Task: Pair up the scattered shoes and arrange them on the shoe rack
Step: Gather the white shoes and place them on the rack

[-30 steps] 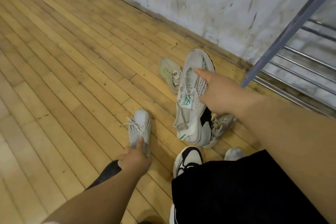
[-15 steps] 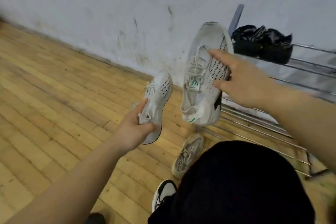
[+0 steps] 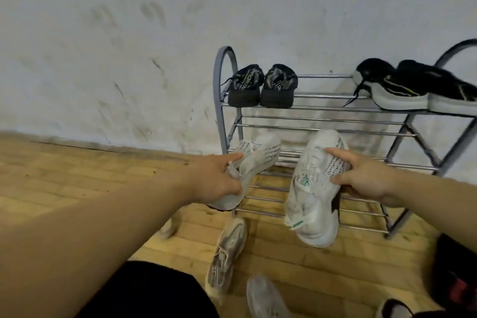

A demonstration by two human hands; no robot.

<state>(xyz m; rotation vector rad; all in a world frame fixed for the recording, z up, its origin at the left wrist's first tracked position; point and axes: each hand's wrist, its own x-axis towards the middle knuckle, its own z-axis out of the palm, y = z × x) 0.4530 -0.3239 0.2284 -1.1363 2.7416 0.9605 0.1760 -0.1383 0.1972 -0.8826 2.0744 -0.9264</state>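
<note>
- Round the heel half of a white knit sneaker point(image 3: 254, 160), the left hand point(image 3: 214, 178) is clamped, one of its fingers point(image 3: 233, 158) laid along the laces. The toe points past the fingertips at the shoe rack point(image 3: 322, 134).
- Below those fingertips, a beige sneaker point(image 3: 227, 253) and a grey shoe point(image 3: 263, 297) lie unpaired on the wooden floor point(image 3: 77, 175).
- Right of the knit sneaker hangs a matching white sneaker point(image 3: 315, 204), toe above the knuckles and heel below them.
- The right hand point(image 3: 366, 178) pinches its side, with fingers point(image 3: 335, 153) across the laces.
- Well above both hands, black shoes point(image 3: 263, 88) and black-and-grey trainers point(image 3: 413, 90) sit on the top shelf.
- Step in hand, I judge: bringing a matched pair to the rack. Next, both need levelling, toes the same way, and setting down side by side with each sole across two bars before the fingers let go.
</note>
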